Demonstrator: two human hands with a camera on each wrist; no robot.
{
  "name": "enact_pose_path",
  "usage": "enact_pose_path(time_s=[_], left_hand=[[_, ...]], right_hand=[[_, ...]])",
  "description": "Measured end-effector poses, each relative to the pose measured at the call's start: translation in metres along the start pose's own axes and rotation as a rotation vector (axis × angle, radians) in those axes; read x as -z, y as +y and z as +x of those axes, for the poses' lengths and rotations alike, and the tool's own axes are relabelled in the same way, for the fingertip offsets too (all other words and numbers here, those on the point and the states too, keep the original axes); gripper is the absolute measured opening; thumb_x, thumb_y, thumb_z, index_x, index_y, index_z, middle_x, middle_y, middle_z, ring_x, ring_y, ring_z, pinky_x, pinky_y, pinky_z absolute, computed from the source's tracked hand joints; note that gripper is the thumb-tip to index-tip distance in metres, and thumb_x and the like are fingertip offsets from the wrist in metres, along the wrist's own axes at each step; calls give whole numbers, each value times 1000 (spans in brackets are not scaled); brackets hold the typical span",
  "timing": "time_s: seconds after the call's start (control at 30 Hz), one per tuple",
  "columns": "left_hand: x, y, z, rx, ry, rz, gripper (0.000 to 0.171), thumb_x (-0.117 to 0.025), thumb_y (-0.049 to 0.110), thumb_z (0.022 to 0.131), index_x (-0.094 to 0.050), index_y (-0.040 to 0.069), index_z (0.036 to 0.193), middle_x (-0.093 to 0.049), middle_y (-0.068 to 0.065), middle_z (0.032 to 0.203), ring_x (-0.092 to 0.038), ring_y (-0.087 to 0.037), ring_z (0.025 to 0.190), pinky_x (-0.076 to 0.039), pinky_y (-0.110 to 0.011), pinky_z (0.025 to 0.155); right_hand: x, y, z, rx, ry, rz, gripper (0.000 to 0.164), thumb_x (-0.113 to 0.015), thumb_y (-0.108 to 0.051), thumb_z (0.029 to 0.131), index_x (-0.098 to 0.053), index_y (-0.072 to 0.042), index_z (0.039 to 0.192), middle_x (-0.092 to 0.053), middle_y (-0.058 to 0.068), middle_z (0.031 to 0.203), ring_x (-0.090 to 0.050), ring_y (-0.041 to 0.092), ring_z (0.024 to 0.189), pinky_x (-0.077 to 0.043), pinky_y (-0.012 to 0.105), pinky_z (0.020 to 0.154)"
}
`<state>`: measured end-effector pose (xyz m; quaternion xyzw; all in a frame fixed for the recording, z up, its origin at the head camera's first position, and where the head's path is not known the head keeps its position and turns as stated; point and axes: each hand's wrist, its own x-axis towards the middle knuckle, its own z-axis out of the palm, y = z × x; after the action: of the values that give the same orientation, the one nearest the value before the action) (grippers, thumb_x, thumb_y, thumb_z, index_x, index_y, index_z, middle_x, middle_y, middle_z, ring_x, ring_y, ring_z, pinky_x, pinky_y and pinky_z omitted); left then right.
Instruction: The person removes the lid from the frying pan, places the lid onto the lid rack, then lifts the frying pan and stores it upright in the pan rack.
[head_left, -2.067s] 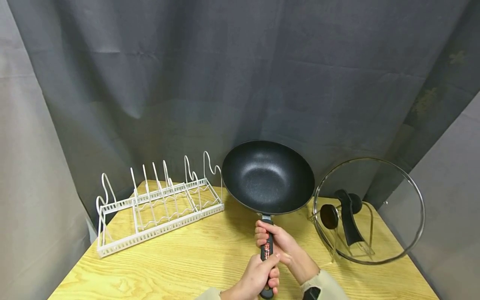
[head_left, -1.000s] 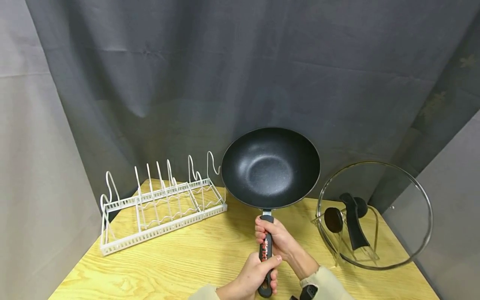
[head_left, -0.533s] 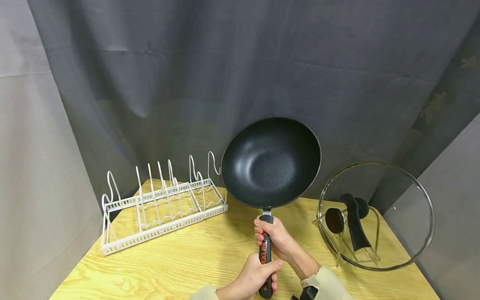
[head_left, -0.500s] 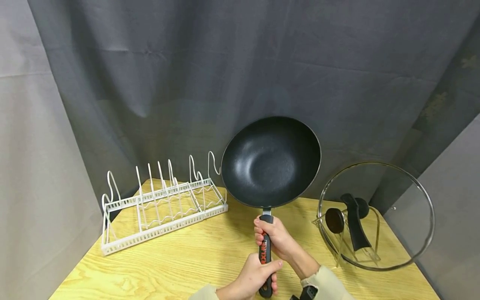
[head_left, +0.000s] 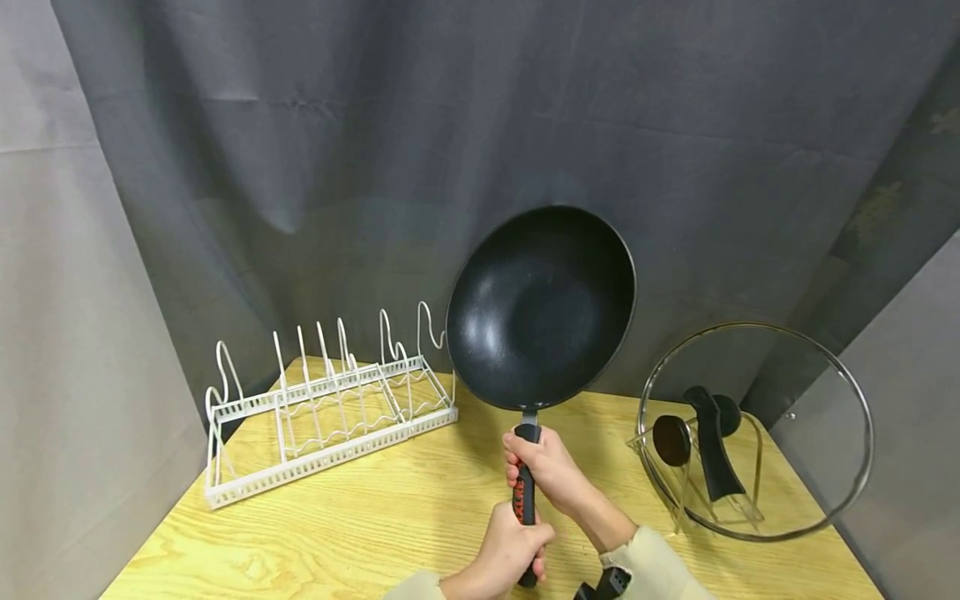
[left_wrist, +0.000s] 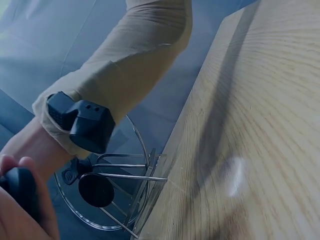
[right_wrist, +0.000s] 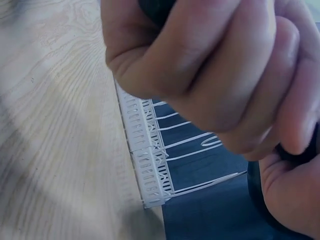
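A black wok [head_left: 540,308] is held up over the table, tilted so its inside faces me and its long handle [head_left: 522,500] points down toward me. My right hand [head_left: 553,468] grips the upper handle, close to the pan. Lower down, near the handle's end, my left hand [head_left: 504,550] is wrapped round it, its thumb lying across. Left of the wok stands a white wire rack [head_left: 330,454] with upright dividers and slots between them. In the right wrist view, curled fingers hide most of the handle, with the rack's slotted rail [right_wrist: 145,155] beyond.
To the right, a large glass lid [head_left: 868,450] with a metal rim leans in a wire stand [head_left: 759,467]. A dark round knob [head_left: 671,440] and a black curved handle [head_left: 712,446] show there. Grey curtains [head_left: 360,167] surround the wooden table [head_left: 315,550].
The wok's pan has risen and tipped more upright, its handle swinging slightly left at the lower end. Both hands keep their grip. Rack and lid stay in place.
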<state>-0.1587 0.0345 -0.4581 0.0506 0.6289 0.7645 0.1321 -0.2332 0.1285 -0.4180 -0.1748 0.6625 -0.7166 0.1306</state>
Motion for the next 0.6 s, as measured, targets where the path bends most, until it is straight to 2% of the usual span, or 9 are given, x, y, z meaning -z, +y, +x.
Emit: enact_pose_path(time_s=[0.17,0.37,0.6], left_hand=[[-4,0,3,2,40,-57,22,-52,-4,69,-42,13,60,-40,5,38,-40,-4,29,-37,-20,32],[-4,-2,6,-8,30,-123,20,-51,-3,70,-42,12,60,-39,7,38,-40,-3,29,-38,-20,31],[1,-3,10,-95,0,-183,29,-53,3,81,-41,11,56,-37,7,37,-39,-4,28,-38,-20,30]], right_hand=[[-3,-8,2,-7,19,-78,23,-49,-10,97,-45,-2,76,-49,4,60,-52,13,50,-50,27,53],[-8,-13,4,-35,37,-127,23,-51,-12,96,-47,-2,75,-50,4,57,-52,15,48,-49,28,51],[-11,-18,7,-23,23,-221,28,-51,-13,97,-50,1,74,-53,6,57,-55,16,49,-51,29,52]])
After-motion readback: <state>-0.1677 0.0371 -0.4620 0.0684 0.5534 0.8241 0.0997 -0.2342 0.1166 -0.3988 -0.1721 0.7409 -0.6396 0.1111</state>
